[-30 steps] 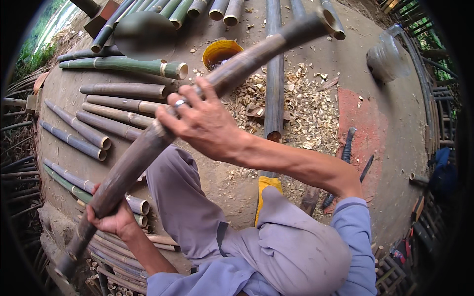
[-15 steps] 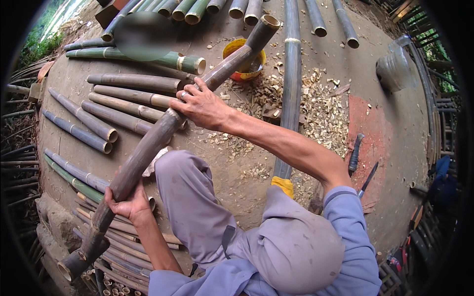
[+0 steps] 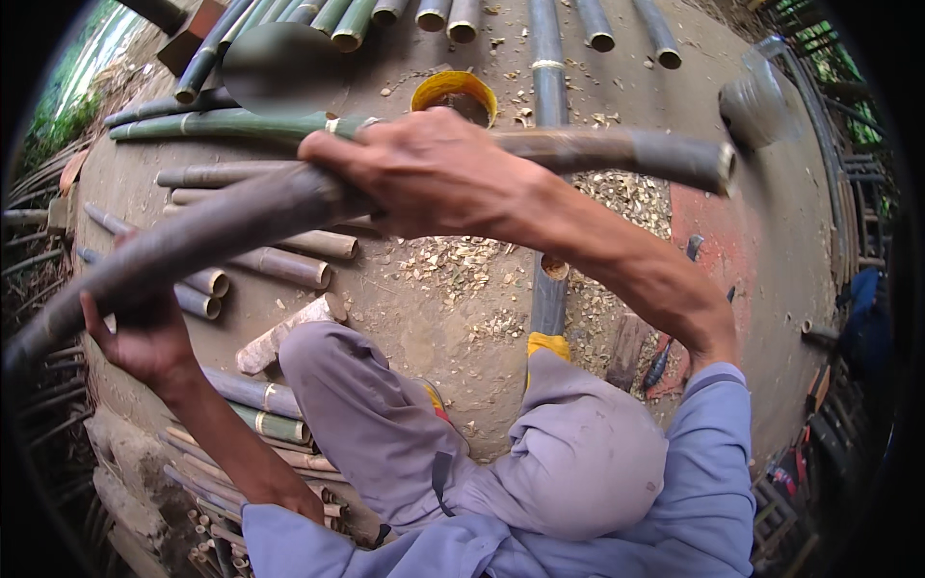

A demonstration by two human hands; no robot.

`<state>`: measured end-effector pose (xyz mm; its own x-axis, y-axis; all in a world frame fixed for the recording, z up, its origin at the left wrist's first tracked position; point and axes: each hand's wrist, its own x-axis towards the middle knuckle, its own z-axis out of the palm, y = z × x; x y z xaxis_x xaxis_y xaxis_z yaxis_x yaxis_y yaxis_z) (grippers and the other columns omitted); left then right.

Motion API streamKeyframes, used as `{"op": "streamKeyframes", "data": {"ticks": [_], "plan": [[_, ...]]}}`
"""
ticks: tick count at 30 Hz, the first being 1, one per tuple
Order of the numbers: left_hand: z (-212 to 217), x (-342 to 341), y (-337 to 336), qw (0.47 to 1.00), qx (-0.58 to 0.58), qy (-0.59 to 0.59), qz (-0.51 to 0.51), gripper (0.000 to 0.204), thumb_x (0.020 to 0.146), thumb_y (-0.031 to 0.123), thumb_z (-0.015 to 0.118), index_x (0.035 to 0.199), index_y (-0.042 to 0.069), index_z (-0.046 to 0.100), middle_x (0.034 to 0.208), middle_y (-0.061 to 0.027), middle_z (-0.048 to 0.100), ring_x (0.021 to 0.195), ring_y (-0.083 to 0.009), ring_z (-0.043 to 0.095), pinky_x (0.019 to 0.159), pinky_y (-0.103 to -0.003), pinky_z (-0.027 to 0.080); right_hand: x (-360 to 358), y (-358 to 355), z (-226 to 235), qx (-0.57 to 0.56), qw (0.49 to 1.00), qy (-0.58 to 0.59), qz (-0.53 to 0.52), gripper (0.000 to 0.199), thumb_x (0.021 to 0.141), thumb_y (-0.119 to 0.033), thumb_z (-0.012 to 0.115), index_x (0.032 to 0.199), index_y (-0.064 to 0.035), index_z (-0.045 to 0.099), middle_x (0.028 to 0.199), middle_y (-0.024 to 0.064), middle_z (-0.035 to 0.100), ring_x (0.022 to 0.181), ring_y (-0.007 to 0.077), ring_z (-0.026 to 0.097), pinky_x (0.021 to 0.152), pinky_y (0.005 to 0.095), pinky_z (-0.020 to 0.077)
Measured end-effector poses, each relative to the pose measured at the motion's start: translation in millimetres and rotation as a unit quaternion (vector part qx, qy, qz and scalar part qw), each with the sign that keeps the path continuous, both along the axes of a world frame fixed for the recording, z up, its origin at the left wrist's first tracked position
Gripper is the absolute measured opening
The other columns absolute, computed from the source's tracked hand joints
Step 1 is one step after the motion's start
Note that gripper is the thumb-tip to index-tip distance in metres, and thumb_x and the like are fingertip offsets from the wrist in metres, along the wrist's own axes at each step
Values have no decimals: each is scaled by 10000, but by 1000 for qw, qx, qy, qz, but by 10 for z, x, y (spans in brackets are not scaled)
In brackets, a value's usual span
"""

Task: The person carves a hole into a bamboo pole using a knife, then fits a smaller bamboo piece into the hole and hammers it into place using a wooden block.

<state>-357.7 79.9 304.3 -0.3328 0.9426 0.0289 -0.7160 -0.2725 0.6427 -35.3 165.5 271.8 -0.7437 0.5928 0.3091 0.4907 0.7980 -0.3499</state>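
Observation:
A long dark brown bamboo pole (image 3: pixel 231 212) is raised across my front, slanting from the lower left up toward the right. My right hand (image 3: pixel 434 178) grips it near its middle, closed over the top. Under its left part, my left hand (image 3: pixel 149 332) holds it with the thumb up; the other fingers are partly hidden behind the pole. Its right end is cut open, while the left end runs to the dark rim of the picture. Beneath it, another grey bamboo pole (image 3: pixel 550 299) lies pointing away from me, with a yellow wrap (image 3: pixel 547 344) at its near end.
Cut bamboo lengths (image 3: pixel 279 265) lie at the left and along the back. A yellow bucket (image 3: pixel 424 91) stands ahead, amid wood chips (image 3: pixel 621 231). Dark-handled knives (image 3: pixel 660 361) lie by a red mat (image 3: pixel 708 207) at the right. Beyond is a clear plastic jug (image 3: pixel 761 106).
The held pole has swung from a steep diagonal to nearly crosswise and come up closer. Its far end moved right, and my left hand moved up and left.

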Motion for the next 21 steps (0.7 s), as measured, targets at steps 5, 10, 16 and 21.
{"op": "streamKeyframes", "data": {"ticks": [5,10,16,21], "plan": [[-452,979,600,965,18,166,-202,440,938,316,465,1279,39,478,1227,-104,554,1170,-237,496,1026,-459,369,948,-389,88,-93,982,40,-158,637,703,-80,685,1258,-122,375,860,197,634,720,346,663,627,428,566],[-1497,2277,382,842,-247,263,-400,386,863,282,639,1182,89,538,1084,-53,584,1001,-169,557,894,-415,433,1705,-1262,106,-180,897,62,-399,708,675,-109,676,1328,-107,400,965,239,647,759,340,675,716,422,583],[-2408,2965,69,751,-301,344,-478,706,748,411,728,1237,-31,476,1072,-128,576,940,-186,531,734,-322,441,1906,-2604,-231,-216,776,69,-588,715,676,-77,663,1342,-79,406,1017,215,641,853,338,673,736,399,529],[-2794,3267,1,709,-310,410,-483,835,715,466,738,1285,-51,416,1159,-201,535,1050,-265,516,859,-380,434,1578,-3461,-462,-264,681,99,-676,716,664,-62,662,1334,-75,412,1011,216,627,911,374,646,797,412,502]]}}
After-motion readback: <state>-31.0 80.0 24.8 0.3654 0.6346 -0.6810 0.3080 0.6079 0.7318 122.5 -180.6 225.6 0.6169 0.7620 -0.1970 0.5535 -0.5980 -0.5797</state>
